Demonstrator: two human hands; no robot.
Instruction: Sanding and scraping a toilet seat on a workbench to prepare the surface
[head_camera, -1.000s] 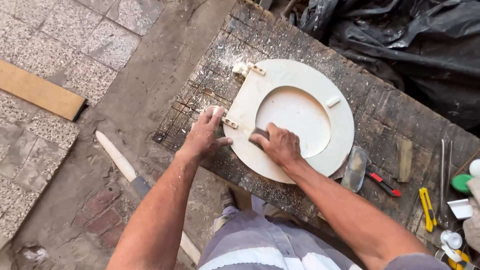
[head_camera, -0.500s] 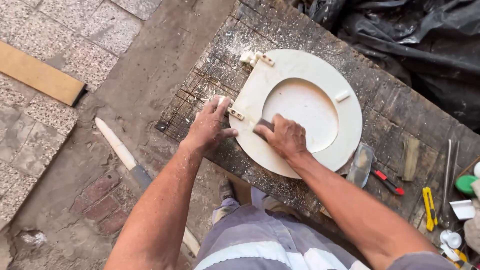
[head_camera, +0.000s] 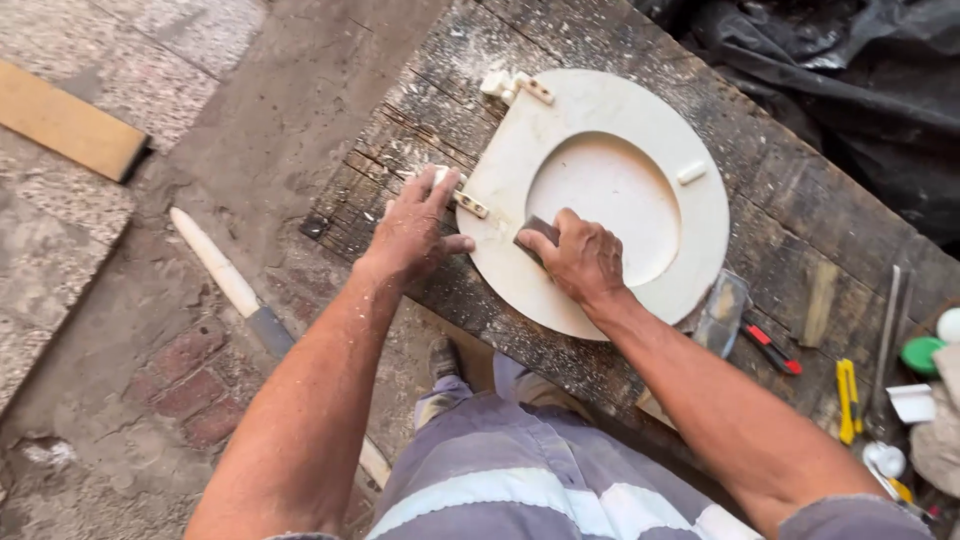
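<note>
A cream toilet seat (head_camera: 620, 130) lies flat on a worn wooden workbench (head_camera: 790, 230), underside up, with two hinge pieces at its left edge. My left hand (head_camera: 415, 228) presses down on the bench and the nearer hinge (head_camera: 468, 204), fingers spread. My right hand (head_camera: 582, 258) rests on the seat's near rim and grips a small dark sanding block (head_camera: 536, 232), held against the seat surface.
Red-handled pliers (head_camera: 770, 345), a yellow utility knife (head_camera: 847, 398), a metal rod and small pots lie at the bench's right end. Black plastic sheeting (head_camera: 850, 70) fills the upper right. A white-handled tool (head_camera: 225, 280) and a wooden plank (head_camera: 65, 125) lie on the paved ground at left.
My view has shifted slightly. My right hand with the block has slid a little along the seat's near rim; my left hand stays on the hinge.
</note>
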